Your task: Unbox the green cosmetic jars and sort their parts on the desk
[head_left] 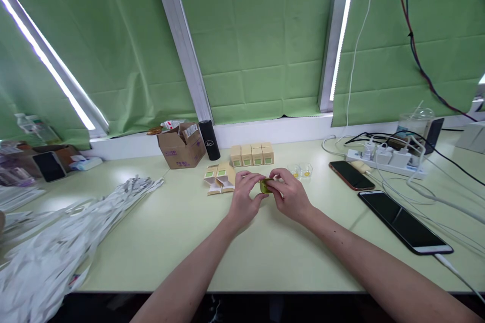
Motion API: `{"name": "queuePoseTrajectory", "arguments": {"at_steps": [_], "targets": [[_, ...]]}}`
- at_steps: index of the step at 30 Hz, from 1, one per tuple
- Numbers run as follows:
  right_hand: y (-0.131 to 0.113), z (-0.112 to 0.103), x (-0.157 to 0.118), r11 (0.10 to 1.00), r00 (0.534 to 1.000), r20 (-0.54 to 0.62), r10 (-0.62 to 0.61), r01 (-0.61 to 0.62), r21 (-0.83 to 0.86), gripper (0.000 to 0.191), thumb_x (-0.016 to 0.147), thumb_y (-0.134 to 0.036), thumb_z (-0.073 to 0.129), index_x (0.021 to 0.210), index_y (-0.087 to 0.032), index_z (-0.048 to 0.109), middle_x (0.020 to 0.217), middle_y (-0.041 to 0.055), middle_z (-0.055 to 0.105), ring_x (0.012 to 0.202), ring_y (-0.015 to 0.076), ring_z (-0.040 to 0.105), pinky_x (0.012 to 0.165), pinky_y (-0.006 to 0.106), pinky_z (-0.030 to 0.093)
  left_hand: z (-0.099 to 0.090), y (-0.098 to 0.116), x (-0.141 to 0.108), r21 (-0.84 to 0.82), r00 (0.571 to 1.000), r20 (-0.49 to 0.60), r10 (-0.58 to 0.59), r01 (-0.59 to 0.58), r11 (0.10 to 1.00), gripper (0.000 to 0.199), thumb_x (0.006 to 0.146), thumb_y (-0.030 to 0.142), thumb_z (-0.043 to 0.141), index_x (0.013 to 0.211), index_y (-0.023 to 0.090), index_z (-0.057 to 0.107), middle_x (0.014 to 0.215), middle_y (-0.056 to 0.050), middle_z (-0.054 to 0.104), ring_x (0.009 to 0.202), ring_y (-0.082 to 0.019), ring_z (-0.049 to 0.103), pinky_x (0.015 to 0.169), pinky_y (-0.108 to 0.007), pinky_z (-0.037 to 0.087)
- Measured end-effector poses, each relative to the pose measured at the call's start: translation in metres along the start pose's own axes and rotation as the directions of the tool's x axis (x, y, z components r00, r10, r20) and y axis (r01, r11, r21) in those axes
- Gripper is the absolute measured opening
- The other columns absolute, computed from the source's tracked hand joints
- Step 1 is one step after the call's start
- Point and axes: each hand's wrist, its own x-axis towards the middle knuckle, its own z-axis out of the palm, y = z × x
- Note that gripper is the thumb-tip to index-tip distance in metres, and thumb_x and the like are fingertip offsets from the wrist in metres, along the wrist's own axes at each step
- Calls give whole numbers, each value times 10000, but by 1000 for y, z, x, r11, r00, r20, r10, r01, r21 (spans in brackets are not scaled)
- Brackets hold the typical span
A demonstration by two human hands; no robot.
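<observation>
From the left, I see open cartons (226, 176) on the worktop (170, 242). My left hand (243, 202) is nearly closed, its fingertips at the near side of the small green item (266, 187). My right hand (293, 198) pinches at its top, fingers bunched. Light, even pressure should avoid creasing it. Clear cups (306, 170) sit just beyond, rightward.

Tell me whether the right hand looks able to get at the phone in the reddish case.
Probably yes: only bare tabletop lies between the right hand and the phone in the reddish case. The hand's fingers are busy with the small green item, though.
</observation>
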Motion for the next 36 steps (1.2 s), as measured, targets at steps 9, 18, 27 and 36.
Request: {"name": "queuePoseTrajectory", "arguments": {"at_steps": [9,18,27,36], "targets": [[-10,-3,6,985,998,-66,18,-29,-169,216,915,-65,558,848,-189,720,889,73,554,843,201,520,603,295,408,0,2,0,65,994,-13,113,-112,992,382,857,142,768,1214,241,675,1138,-78,741,1108,-289,550,971,-510,512],[-8,-3,7,978,995,-90,-50,30,-206,219,955,-83,537,819,-190,670,785,39,541,751,182,457,634,321,346,1,4,1,84,993,-65,97,-92,992,354,870,178,774,1206,241,680,1126,-70,752,1100,-281,560,957,-491,512],[-7,-4,6,955,989,-68,-132,109,-276,288,1000,-128,482,784,-225,645,734,49,545,712,205,452,655,365,344,1,4,1,71,996,-84,16,-11,997,333,874,221,763,1198,256,696,1126,-76,752,1126,-298,593,980,-516,518],[-5,-4,3,950,983,-70,-169,143,-279,269,1002,-139,495,794,-229,642,740,56,561,719,208,463,659,374,356,2,3,1,42,995,-98,-18,22,999,364,847,174,778,1190,259,694,1135,-68,748,1133,-286,575,994,-493,520]]}}
